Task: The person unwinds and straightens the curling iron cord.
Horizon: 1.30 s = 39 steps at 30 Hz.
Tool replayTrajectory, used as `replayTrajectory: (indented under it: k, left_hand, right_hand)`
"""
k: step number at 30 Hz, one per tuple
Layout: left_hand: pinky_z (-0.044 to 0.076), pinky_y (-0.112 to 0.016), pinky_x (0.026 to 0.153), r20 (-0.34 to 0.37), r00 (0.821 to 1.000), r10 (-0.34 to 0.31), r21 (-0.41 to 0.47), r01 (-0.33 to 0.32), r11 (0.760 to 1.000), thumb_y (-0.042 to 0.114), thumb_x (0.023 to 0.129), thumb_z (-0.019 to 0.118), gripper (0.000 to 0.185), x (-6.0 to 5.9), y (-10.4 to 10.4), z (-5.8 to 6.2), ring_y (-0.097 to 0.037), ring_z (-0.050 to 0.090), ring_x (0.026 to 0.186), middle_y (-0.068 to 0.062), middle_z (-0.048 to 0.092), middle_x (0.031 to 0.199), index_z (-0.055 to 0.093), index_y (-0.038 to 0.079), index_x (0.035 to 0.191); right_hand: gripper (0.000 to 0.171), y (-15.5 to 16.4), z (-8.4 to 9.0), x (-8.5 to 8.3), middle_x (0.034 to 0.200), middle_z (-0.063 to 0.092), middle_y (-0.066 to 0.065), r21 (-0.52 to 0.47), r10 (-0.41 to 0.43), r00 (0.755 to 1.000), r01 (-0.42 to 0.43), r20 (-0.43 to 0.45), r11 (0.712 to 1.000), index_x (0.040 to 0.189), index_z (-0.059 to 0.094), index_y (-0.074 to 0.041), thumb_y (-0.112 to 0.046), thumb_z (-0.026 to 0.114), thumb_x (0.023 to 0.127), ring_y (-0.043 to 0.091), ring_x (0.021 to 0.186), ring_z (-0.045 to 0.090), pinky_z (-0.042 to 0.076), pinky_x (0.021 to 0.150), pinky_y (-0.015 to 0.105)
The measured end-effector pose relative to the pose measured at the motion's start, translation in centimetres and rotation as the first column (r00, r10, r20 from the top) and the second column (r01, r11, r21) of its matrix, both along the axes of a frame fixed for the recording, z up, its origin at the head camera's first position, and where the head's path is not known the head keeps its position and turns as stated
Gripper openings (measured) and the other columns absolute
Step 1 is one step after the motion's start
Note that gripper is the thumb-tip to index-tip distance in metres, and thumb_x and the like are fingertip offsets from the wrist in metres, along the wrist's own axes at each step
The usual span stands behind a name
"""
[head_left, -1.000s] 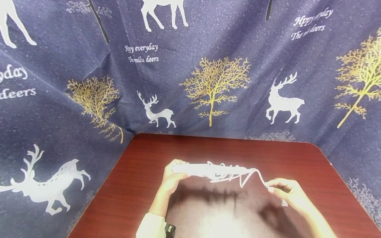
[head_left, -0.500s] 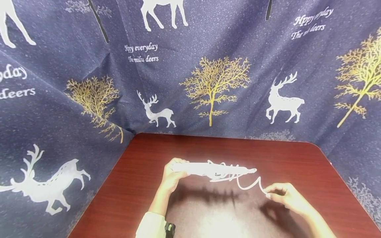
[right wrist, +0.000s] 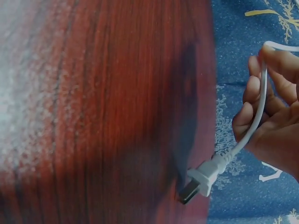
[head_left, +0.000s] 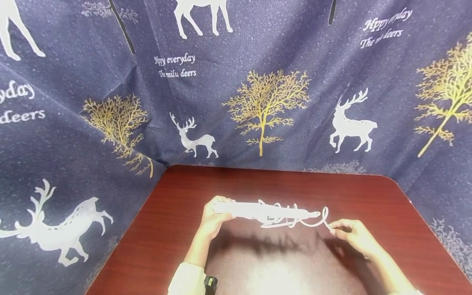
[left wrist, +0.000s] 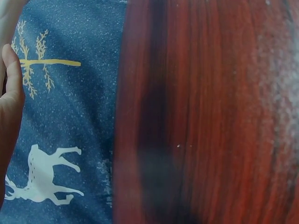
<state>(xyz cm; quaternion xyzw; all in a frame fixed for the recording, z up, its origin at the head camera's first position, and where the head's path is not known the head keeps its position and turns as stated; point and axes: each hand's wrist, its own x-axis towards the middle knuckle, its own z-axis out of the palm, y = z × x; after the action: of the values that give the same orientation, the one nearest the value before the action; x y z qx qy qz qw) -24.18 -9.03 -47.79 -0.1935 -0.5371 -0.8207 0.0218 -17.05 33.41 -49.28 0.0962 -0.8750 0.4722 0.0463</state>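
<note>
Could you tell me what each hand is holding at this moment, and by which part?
The left hand grips a white power strip by its left end; the right hand pinches its cord near the plug.

The left hand is cut off by the wrist view's edge (its grip unseen there); the table is blurred.

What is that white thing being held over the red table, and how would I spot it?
Look above the red wooden table. The left hand grips one end of a white power strip with cord looped around it; the right hand pinches its loose cord, ending in a plug.
</note>
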Motion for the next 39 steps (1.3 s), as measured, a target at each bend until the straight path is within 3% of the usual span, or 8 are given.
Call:
replayTrajectory:
  k: [8, 14, 18, 22, 25, 31, 39]
  left_hand:
    - [0.053, -0.030, 0.072, -0.001, 1.000, -0.012, -0.015, 0.012, 1.000, -0.029, 0.060, 0.061, 0.043, 1.0, 0.2, 1.3, -0.021, 0.063, 0.090, -0.006, 0.065, 0.090, 0.056, 0.005, 0.086]
    - [0.053, -0.030, 0.072, -0.019, 1.000, -0.022, -0.020, 0.022, 1.000, -0.029, 0.061, 0.060, 0.042, 1.1, 0.2, 1.4, -0.020, 0.062, 0.090, -0.006, 0.065, 0.091, 0.055, 0.004, 0.086]
    - [0.053, -0.029, 0.071, -0.031, 0.999, -0.028, -0.015, 0.027, 1.000, -0.030, 0.061, 0.060, 0.042, 0.9, 0.2, 1.2, -0.021, 0.062, 0.090, -0.006, 0.065, 0.091, 0.055, 0.003, 0.086]
    - [0.053, -0.030, 0.071, -0.035, 0.999, -0.029, -0.017, 0.028, 0.999, -0.031, 0.062, 0.060, 0.041, 0.9, 0.1, 1.2, -0.022, 0.062, 0.090, -0.007, 0.065, 0.091, 0.055, 0.002, 0.087]
    - [0.053, -0.030, 0.071, -0.025, 0.999, -0.023, -0.016, 0.023, 1.000, -0.031, 0.062, 0.060, 0.041, 1.0, -0.1, 1.1, -0.022, 0.062, 0.090, -0.008, 0.065, 0.091, 0.054, 0.001, 0.087]
    - [0.053, -0.029, 0.069, -0.037, 0.999, -0.025, -0.010, 0.025, 1.000, -0.030, 0.061, 0.060, 0.039, 1.0, -0.1, 1.0, -0.021, 0.062, 0.087, -0.009, 0.065, 0.093, 0.053, -0.003, 0.088]
    - [0.053, -0.030, 0.069, -0.043, 0.999, -0.024, -0.003, 0.024, 1.000, -0.030, 0.061, 0.060, 0.044, 0.2, -0.4, -0.5, -0.022, 0.062, 0.087, -0.009, 0.065, 0.094, 0.056, 0.004, 0.089]
  right_hand:
    - [0.019, 0.1, -0.2, -0.2, 0.094, 0.068, 0.009, 0.046, -0.086, 0.995, 0.084, 0.048, 0.995, 0.098, 0.068, -0.003, -0.014, 0.070, 0.082, 0.008, 0.082, 0.060, 0.047, 0.069, 0.024]
    - [0.023, 0.2, -0.3, 0.1, 0.097, 0.066, 0.014, 0.034, -0.097, 0.994, 0.095, 0.054, 0.995, 0.100, 0.067, 0.000, -0.015, 0.068, 0.084, 0.008, 0.082, 0.059, 0.047, 0.069, 0.024]
    - [0.028, 0.3, -0.5, 0.2, 0.101, 0.065, 0.018, -0.065, -0.038, 0.999, 0.038, 0.008, 0.997, 0.106, 0.063, 0.005, -0.011, 0.068, 0.084, 0.009, 0.087, 0.061, 0.049, 0.070, 0.023]
    - [0.035, 0.0, -0.2, 0.4, 0.106, 0.064, 0.014, -0.177, 0.041, 0.997, -0.052, -0.065, 0.983, 0.114, 0.056, 0.010, -0.003, 0.067, 0.083, 0.018, 0.092, 0.063, 0.051, 0.072, 0.025]
    - [0.038, -0.3, -0.1, 0.3, 0.107, 0.064, 0.009, -0.195, 0.067, 0.991, -0.089, -0.115, 0.977, 0.116, 0.054, 0.009, 0.001, 0.067, 0.081, 0.019, 0.093, 0.063, 0.051, 0.072, 0.025]
    - [0.045, -0.9, 0.2, -0.2, 0.112, 0.059, 0.024, -0.206, 0.103, 0.979, -0.139, -0.178, 0.969, 0.121, 0.053, 0.008, 0.005, 0.068, 0.078, 0.019, 0.101, 0.060, 0.048, 0.080, 0.023]
    - [0.046, -1.9, 0.5, -1.1, 0.123, 0.058, 0.009, -0.186, 0.155, 0.964, -0.196, -0.216, 0.963, 0.118, 0.054, 0.009, 0.006, 0.071, 0.075, 0.019, 0.106, 0.058, 0.046, 0.084, 0.024]
